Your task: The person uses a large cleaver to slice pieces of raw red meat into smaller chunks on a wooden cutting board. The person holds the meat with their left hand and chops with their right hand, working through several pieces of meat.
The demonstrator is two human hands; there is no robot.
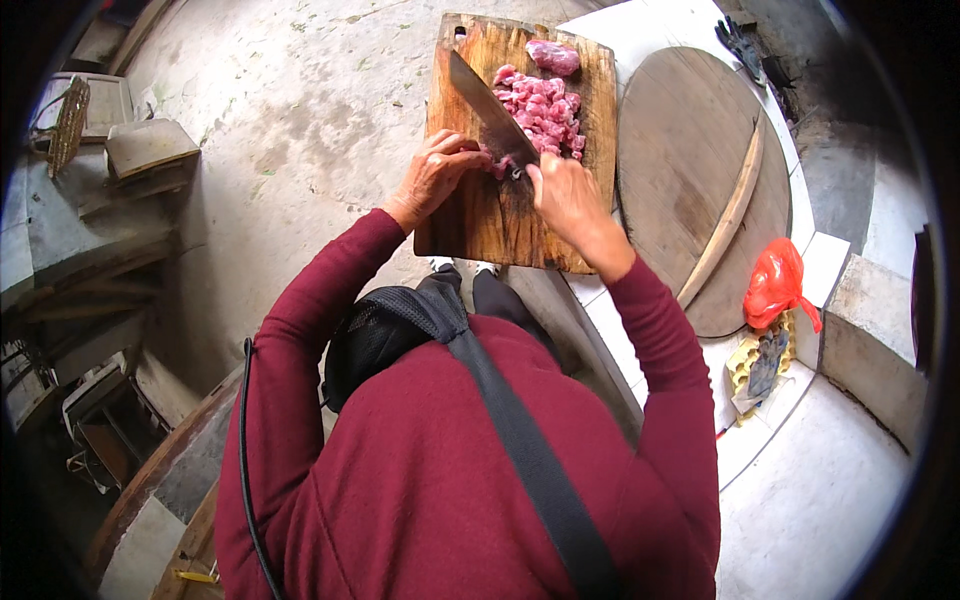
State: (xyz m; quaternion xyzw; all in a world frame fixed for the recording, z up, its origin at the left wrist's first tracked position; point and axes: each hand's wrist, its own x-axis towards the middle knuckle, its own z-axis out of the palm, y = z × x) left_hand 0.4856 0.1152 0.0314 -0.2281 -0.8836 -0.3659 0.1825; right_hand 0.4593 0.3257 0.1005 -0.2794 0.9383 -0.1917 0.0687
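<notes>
A wooden cutting board (470, 215) lies ahead of me, with a heap of cut raw meat (545, 108) on it. One larger piece of meat (553, 57) rests near the board's far edge. My right hand (572, 200) is closed round the handle of a broad kitchen knife (490, 108), whose blade points away to the far left. My left hand (435, 172) bends its fingers onto a small strip of meat (490, 163) just left of the blade. The fingertips partly hide that strip.
Right of the board, a round wooden lid (670, 170) with a long wooden handle bar (727, 215) lies on the white tiled counter (610, 325). Beyond it are a red plastic bag (775, 285), a yellow tray (745, 360) and a dark glove (738, 45). Wooden furniture (150, 150) stands at left.
</notes>
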